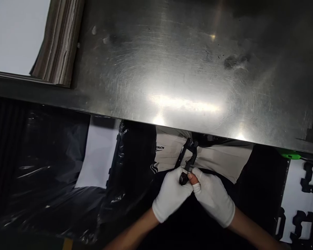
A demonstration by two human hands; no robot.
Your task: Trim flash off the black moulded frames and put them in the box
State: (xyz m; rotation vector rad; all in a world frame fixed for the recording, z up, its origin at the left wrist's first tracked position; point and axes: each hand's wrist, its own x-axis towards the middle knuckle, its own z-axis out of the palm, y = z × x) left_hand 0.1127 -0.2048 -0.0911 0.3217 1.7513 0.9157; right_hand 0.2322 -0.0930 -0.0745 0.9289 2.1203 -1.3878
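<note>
Both of my hands wear white gloves and meet in front of my lap, below the table edge. My left hand [172,191] is closed around the lower end of a black plastic frame-like part [194,154]. Close against it, my right hand [214,196] pinches the same end, its bare thumb poking out of the glove. The part points away from me, and an opening shows in its upper end. My fingers hide its lower end, where something dark and shiny shows beside the left fingers.
A scratched metal table [146,69] spans the view ahead. Stacked brown-edged sheets [58,41] with a white top lie at its left. Black plastic sheeting [52,166] and a white sheet [97,152] are lower left. At right are a green-handled tool [290,156] and several black parts [306,180] on white.
</note>
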